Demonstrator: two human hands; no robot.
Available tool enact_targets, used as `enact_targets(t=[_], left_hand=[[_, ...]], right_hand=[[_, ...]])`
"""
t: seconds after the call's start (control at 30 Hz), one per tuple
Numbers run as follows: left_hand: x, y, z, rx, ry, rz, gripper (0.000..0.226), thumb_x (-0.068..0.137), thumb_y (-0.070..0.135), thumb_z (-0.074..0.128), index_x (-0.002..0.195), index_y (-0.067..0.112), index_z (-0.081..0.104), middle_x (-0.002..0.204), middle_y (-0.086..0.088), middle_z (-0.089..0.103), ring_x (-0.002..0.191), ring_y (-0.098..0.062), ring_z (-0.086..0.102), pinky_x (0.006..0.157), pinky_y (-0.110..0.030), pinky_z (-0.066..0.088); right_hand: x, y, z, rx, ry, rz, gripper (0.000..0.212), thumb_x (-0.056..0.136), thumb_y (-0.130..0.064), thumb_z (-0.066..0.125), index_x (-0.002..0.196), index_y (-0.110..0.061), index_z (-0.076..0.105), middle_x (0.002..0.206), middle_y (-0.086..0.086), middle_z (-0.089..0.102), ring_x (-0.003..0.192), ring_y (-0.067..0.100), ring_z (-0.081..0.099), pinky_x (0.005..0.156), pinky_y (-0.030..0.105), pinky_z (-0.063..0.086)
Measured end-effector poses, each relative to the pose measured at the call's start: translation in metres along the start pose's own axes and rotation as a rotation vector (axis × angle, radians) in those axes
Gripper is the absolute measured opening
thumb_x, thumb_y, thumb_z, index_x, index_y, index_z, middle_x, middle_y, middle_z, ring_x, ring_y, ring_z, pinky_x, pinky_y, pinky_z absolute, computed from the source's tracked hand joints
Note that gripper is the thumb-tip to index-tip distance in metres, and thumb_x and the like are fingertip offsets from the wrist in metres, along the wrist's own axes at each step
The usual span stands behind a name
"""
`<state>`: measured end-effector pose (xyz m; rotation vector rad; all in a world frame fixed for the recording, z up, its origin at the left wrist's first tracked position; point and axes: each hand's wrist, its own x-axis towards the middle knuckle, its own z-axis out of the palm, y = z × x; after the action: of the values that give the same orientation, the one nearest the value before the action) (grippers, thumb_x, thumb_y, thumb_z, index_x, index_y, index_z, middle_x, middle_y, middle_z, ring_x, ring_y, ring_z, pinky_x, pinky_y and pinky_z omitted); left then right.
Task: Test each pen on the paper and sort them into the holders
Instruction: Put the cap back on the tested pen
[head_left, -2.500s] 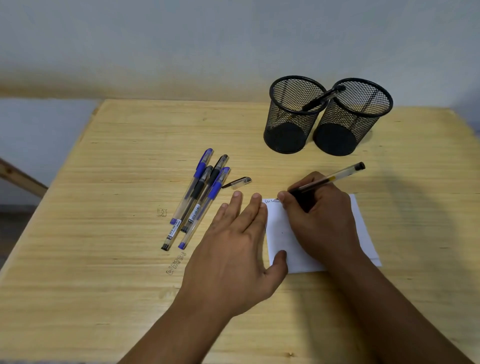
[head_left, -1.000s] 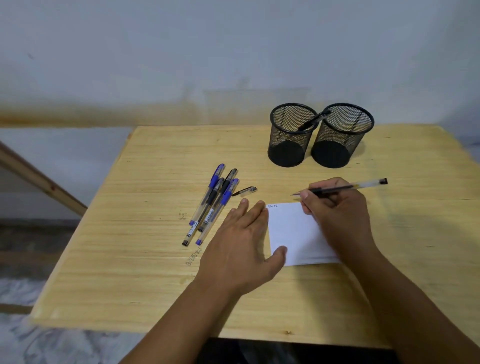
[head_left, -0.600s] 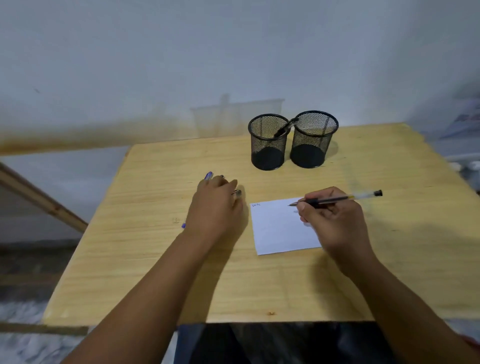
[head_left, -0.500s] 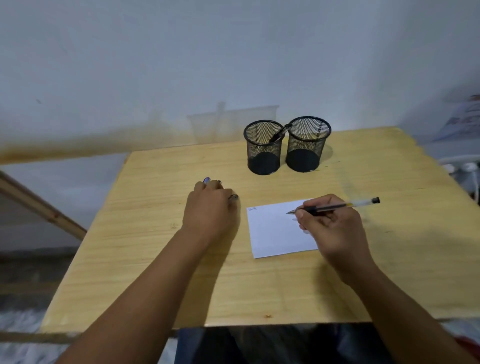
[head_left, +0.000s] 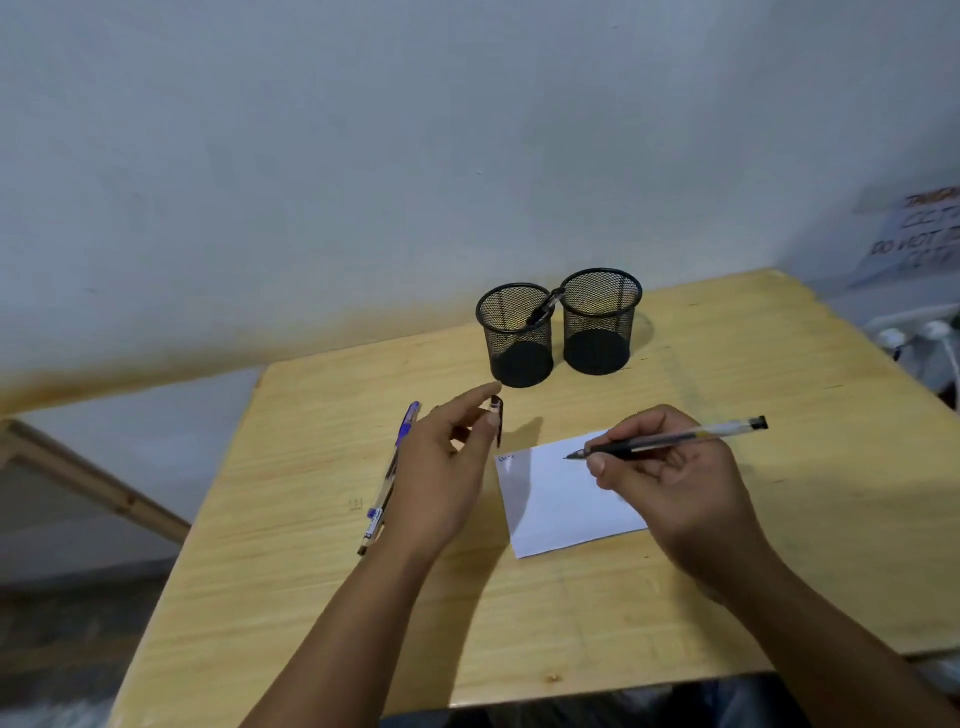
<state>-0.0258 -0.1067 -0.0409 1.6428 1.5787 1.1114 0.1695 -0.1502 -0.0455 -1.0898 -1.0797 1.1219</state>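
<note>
Pen cap (head_left: 497, 419) pinched in left fingers (head_left: 485, 395); uncapped pen (head_left: 670, 439) in right fingers' (head_left: 597, 463) grip

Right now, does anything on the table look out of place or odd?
Only one thing: a black pen leans across the rims of the two mesh holders, its top end reaching the right holder's rim, instead of standing inside.

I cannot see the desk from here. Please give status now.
Left hand holds pen cap. Right hand holds uncapped pen above paper. Path to holders clear.
</note>
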Motion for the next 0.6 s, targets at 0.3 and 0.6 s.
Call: enact_targets(t=[0.3, 0.6], left_hand=[[-0.02, 0.032, 0.006, -0.521, 0.036, -0.272, 0.021, 0.087, 0.029, 0.07, 0.109, 0.029, 0.07, 0.083, 0.009, 0.075, 0.066, -0.002, 0.058, 0.072, -0.026, 0.045], [-0.029, 0.03, 0.011, -0.632, 0.047, -0.392, 0.02, 0.084, 0.029, 0.073, 0.104, 0.026, 0.071, 0.084, 0.004, 0.076, 0.065, -0.008, 0.054, 0.076, -0.031, 0.043]], right_hand=[[0.0, -0.019, 0.008, 0.064, 0.02, -0.041, 0.013, 0.08, 0.008, 0.07, 0.089, 0.0, 0.066, 0.084, 0.012, 0.075, 0.082, 0.022, 0.074, 0.074, 0.024, 0.057], [-0.003, -0.02, 0.015, -0.037, 0.012, -0.116, 0.017, 0.076, 0.008, 0.075, 0.086, -0.004, 0.07, 0.083, 0.003, 0.077, 0.081, 0.015, 0.075, 0.072, 0.018, 0.057]])
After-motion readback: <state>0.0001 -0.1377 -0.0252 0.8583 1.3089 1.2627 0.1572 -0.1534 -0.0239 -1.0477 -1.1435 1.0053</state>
